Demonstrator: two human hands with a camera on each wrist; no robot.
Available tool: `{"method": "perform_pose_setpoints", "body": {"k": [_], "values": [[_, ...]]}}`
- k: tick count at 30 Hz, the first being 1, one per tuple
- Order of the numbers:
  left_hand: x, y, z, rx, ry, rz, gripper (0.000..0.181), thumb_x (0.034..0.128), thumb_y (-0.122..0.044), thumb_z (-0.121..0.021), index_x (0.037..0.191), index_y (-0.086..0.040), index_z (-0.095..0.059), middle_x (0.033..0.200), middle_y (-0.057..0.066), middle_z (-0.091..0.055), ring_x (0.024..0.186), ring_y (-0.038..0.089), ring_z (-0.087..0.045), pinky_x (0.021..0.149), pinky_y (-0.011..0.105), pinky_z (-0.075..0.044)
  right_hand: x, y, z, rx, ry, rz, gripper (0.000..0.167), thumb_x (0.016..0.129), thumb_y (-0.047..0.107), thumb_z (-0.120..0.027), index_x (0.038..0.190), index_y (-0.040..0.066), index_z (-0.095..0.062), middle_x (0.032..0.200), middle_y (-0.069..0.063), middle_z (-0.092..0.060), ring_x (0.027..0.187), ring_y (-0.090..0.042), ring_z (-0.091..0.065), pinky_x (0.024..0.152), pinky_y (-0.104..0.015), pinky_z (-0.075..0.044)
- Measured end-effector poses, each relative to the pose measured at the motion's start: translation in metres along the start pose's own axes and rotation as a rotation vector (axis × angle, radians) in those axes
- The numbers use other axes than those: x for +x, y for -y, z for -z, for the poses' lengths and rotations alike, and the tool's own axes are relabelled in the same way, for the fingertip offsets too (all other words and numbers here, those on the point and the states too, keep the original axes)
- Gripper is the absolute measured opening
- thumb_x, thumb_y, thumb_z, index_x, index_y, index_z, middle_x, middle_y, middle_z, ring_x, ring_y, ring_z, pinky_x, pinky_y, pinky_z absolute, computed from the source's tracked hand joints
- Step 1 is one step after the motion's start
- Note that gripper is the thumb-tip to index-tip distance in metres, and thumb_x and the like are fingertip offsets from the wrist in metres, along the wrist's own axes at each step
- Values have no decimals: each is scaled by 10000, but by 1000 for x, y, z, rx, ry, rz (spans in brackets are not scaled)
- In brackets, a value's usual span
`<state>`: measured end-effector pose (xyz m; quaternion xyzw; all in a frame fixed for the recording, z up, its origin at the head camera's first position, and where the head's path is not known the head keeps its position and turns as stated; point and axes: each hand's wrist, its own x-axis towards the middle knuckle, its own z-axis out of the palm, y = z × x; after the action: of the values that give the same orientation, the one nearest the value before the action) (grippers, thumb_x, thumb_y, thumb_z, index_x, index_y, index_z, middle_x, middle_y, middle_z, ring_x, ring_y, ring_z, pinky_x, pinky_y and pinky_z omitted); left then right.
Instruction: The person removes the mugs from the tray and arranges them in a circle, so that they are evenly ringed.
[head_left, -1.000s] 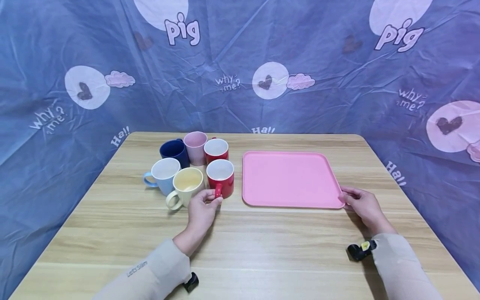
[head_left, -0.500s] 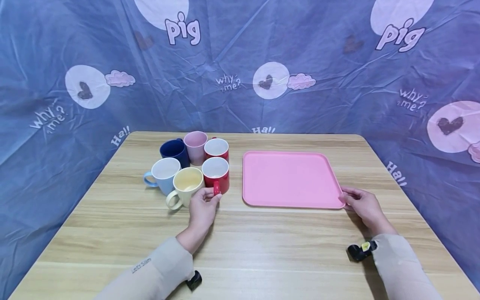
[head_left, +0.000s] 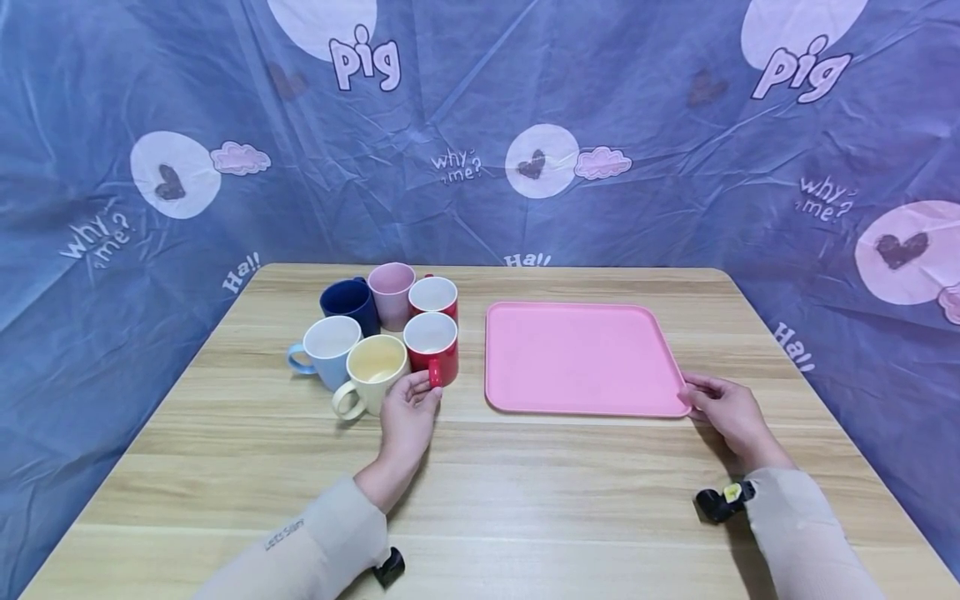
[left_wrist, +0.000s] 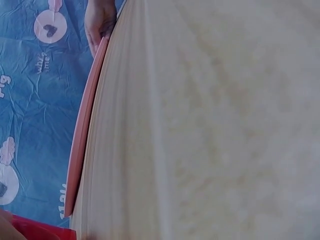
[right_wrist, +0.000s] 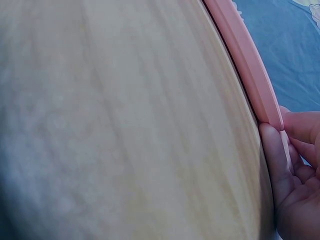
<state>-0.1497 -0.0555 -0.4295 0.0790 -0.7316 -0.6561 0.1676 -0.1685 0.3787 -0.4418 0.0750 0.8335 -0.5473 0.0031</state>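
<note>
In the head view my left hand (head_left: 407, 421) pinches the handle of a red mug (head_left: 446, 363) with a white inside. That mug stands upright beside a cream mug (head_left: 375, 372) and in front of another red mug (head_left: 432, 297). Only a sliver of the red mug (left_wrist: 45, 231) shows at the bottom of the left wrist view. At the near right corner of a pink tray (head_left: 577, 358), my right hand (head_left: 731, 417) holds the rim. The right wrist view shows the thumb against the tray's edge (right_wrist: 250, 70), with other fingers on its far side.
A light blue mug (head_left: 330, 350), a dark blue mug (head_left: 350, 307) and a pale pink mug (head_left: 392, 296) stand close behind the cream one. Everything is on a wooden table (head_left: 570, 492). A blue printed cloth (head_left: 480, 225) hangs behind it.
The gripped red mug has shifted slightly left and back, up close to the cream mug and the rear red mug. My left hand went with it; the right hand and tray stayed put.
</note>
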Motion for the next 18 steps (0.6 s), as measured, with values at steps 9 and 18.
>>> {"method": "perform_pose_setpoints", "body": {"k": [9,18], "values": [[-17,-12,2,-42,113,8,477,878,73,-593,1322,86,-417,1262,253,-497,1197,370,-474,1047,455,-346,1,-2,0,-26,0,26,537,923,132,-626,1313,-174,-422,854,232,-618,767,62,-581,670,-179,-528],[-25,-38,10,15,198,-91,634,863,13,-645,1400,59,-311,1394,228,-352,1313,341,-331,1103,483,-231,1,6,4,0,62,-19,551,938,152,-607,1335,-168,-398,963,124,-635,798,42,-591,708,-213,-538]]}}
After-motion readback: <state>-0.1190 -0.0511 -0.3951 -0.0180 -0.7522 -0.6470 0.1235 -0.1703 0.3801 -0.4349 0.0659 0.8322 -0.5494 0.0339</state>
